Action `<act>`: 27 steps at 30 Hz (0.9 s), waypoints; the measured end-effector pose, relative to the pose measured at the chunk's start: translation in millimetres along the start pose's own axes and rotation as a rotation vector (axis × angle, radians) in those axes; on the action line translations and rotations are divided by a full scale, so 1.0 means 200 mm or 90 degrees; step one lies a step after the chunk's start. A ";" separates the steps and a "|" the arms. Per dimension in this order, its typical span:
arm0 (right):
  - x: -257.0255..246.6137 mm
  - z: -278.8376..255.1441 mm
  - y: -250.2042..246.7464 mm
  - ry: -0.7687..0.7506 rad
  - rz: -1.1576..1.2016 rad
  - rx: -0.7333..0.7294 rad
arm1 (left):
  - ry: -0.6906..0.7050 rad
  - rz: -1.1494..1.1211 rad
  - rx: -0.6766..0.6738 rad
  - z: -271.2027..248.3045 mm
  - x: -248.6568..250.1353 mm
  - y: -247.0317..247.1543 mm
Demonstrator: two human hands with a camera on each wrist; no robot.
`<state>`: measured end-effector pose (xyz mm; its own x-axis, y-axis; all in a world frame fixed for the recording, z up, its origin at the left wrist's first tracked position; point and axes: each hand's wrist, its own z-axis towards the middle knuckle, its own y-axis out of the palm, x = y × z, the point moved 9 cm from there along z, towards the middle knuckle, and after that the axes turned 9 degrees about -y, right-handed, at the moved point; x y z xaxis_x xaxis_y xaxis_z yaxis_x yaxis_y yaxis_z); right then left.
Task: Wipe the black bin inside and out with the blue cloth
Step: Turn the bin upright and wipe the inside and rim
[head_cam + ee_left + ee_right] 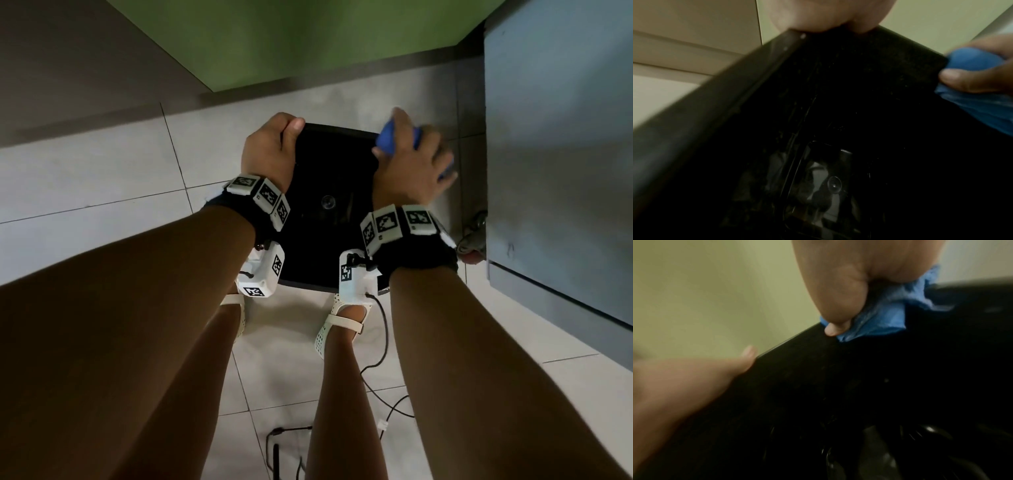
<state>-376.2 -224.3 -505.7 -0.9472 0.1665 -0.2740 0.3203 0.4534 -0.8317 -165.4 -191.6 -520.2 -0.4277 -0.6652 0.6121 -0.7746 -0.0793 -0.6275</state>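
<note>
The black bin [329, 164] stands on the tiled floor between my feet, seen from above with its glossy bottom showing. My left hand [270, 147] grips the bin's far left rim corner, thumb on the top edge. My right hand [414, 154] holds the crumpled blue cloth [387, 138] against the far right rim corner, thumb on the inner side and fingers over the outside. In the left wrist view the blue cloth [978, 91] wraps the rim of the bin [818, 113]. In the right wrist view the cloth [881, 318] sits under my thumb on the bin's [838, 394] edge.
A grey cabinet [561, 154] stands close on the right of the bin. A green wall [291, 37] and grey skirting lie beyond it. Black cables [380, 346] trail on the pale floor tiles [102, 178] behind my white sandals [339, 322].
</note>
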 end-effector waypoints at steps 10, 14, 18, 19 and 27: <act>-0.12 0.14 -0.06 -0.169 -0.004 -0.049 | 0.057 0.183 -0.145 -0.01 0.07 0.04; -0.38 0.15 0.01 -0.337 -0.110 -0.116 | 0.080 0.194 -0.241 -0.03 0.12 0.16; -0.39 0.15 0.03 -0.328 -0.112 -0.087 | 0.049 0.091 -0.215 -0.05 0.10 0.16; -0.35 0.14 0.02 -0.306 -0.107 -0.065 | 0.053 0.081 -0.209 -0.06 0.11 0.16; -0.11 0.11 -0.02 -0.119 -0.021 0.014 | 0.067 0.081 -0.176 -0.08 0.11 0.16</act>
<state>-356.0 -249.5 -507.2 -0.9440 -0.0151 -0.3296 0.2904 0.4361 -0.8517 -206.9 -197.6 -518.2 -0.5641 -0.5750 0.5925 -0.8027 0.2140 -0.5566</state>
